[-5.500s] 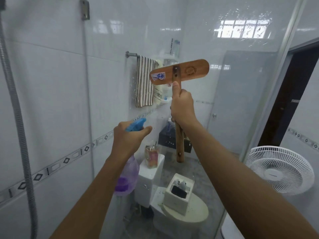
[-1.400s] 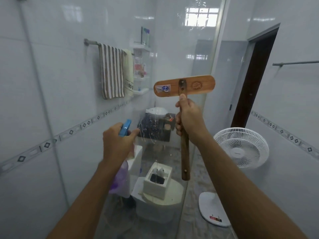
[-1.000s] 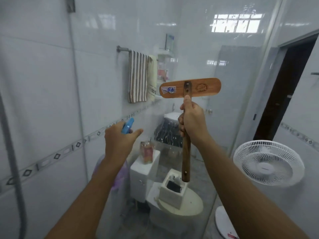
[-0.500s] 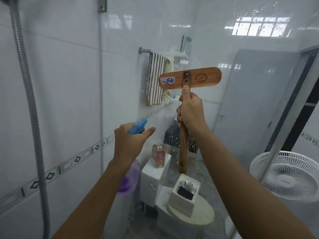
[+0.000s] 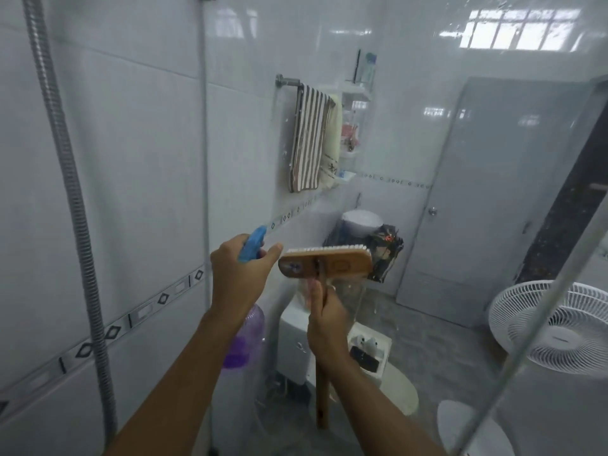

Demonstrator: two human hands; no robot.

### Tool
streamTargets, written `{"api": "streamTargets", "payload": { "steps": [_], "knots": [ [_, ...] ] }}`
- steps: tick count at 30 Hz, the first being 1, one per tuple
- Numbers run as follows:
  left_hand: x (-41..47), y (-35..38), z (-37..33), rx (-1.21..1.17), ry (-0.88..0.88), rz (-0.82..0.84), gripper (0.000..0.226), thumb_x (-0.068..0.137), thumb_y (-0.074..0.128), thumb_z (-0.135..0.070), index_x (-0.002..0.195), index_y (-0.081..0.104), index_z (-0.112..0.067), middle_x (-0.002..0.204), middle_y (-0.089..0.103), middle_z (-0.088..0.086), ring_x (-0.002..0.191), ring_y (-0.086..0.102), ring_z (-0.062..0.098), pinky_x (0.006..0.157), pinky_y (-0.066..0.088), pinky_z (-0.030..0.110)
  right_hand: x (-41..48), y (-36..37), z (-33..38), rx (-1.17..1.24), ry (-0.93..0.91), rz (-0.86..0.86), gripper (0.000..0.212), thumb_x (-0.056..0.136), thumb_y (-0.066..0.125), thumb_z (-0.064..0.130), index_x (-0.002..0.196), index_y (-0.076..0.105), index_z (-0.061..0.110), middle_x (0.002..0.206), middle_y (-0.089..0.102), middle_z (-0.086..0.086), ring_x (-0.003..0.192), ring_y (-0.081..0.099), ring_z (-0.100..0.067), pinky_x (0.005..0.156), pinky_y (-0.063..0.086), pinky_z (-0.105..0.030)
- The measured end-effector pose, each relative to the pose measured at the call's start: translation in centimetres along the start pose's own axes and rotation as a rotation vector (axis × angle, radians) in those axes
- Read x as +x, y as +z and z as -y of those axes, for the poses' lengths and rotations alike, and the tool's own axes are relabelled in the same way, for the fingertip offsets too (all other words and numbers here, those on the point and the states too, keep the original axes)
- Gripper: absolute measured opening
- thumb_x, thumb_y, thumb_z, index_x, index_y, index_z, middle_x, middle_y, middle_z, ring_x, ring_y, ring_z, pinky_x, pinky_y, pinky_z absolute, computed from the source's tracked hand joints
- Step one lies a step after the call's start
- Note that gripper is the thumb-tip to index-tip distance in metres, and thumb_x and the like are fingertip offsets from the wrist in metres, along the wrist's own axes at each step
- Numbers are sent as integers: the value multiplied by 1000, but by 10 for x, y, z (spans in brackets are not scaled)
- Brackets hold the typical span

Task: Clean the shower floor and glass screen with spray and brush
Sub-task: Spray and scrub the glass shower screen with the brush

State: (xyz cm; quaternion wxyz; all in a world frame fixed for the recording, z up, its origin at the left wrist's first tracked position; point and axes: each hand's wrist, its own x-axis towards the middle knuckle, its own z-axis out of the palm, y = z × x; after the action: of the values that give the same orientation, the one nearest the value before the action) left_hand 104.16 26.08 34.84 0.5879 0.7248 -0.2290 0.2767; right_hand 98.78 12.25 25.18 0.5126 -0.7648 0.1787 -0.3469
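Note:
My right hand (image 5: pixel 327 319) grips the handle of a wooden brush (image 5: pixel 325 264) just below its flat head. The head lies level at mid height against the glass screen (image 5: pixel 411 133), white bristles showing along its top edge. My left hand (image 5: pixel 238 274) holds a spray bottle (image 5: pixel 245 337) with a blue trigger head and a clear purple body, right beside the brush head's left end. The glass is wet with droplets. The shower floor is out of view.
A metal shower hose (image 5: pixel 70 199) hangs at the left on the white tiled wall. Behind the glass are a striped towel (image 5: pixel 307 139), a toilet (image 5: pixel 329 350) with a white box on its lid, a grey door (image 5: pixel 493 192) and a white fan (image 5: pixel 556 327).
The brush head has dropped from chest-high on the glass to a lower spot and tilted, so its bristles now show. My left hand with the bottle sits closer to it.

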Motion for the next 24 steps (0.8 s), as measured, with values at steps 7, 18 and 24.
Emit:
{"api": "streamTargets", "payload": {
  "steps": [7, 18, 24],
  "knots": [
    [9, -7, 12, -20, -62, -3, 23, 84, 78, -31, 88, 65, -13, 67, 57, -11, 56, 56, 10, 51, 42, 4, 81, -2, 161, 119, -233, 20, 33, 105, 37, 52, 89, 54, 29, 69, 53, 3, 61, 52, -14, 59, 45, -34],
    [8, -19, 34, -10, -129, -25, 26, 85, 78, -28, 75, 66, -7, 65, 65, 7, 49, 50, 12, 45, 44, 19, 3, 32, 2, 90, 5, -42, 56, 97, 38, 69, 108, 63, 21, 96, 68, -10, 86, 66, -19, 84, 58, -42],
    [20, -23, 35, -70, -172, -36, 25, 81, 82, -30, 78, 69, -9, 68, 67, 9, 59, 63, 26, 53, 53, 29, 88, 5, 168, 177, -230, -71, 43, 102, 37, 58, 84, 54, 23, 67, 51, 0, 60, 49, -22, 60, 50, -45]
  ]
}}
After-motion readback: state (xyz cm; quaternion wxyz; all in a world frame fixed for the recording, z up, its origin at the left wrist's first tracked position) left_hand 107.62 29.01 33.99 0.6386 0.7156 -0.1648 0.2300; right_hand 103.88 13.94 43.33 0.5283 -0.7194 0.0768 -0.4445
